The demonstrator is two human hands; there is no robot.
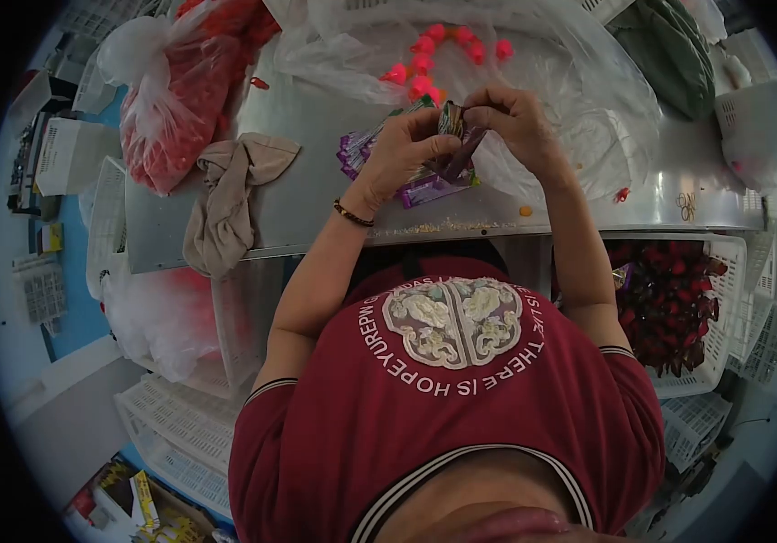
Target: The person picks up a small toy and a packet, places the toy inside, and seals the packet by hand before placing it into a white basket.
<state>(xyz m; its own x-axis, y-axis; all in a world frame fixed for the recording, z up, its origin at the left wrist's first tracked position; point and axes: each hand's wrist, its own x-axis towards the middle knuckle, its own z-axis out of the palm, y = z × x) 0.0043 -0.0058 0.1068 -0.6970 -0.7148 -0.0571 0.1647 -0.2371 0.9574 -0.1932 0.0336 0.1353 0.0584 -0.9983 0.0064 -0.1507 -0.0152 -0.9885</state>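
Above the steel table (316, 100), both hands work on a small glossy packet (464, 156), dark purple with a green printed part. My left hand (405, 152), with a beaded bracelet at the wrist, grips the packet between thumb and fingers. Closed in a pinch, my right hand (517, 127) has hold of its upper right side. Under and beside the left hand lies a spread of purple and green printed packets (429, 190), partly covered by it. Bright pink pieces with orange parts (423, 47) lie just beyond the hands on clear plastic sheeting (578, 68).
A knotted clear bag of red pieces (180, 122) and a beige cloth (248, 167) are at left. Rubber bands (686, 206) lie near the right edge. Below stands a white crate (726, 312) of dark red pieces. Crumbs line the table's front edge.
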